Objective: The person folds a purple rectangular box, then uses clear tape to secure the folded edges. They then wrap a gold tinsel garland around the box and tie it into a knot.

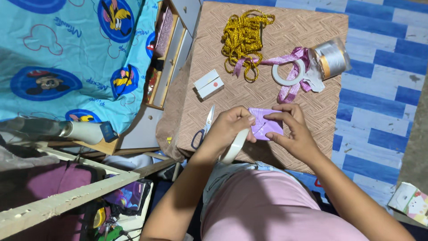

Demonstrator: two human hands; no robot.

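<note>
Pinching a small purple packet (pixel 266 126) between them, the left hand (pixel 228 129) and right hand (pixel 294 131) grasp it over the table (pixel 312 27), scissors (pixel 204 128) just beside.

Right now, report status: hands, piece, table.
Left hand and right hand both pinching the small purple packet. Tape roll under the left wrist. Scissors lying beside it.
</note>
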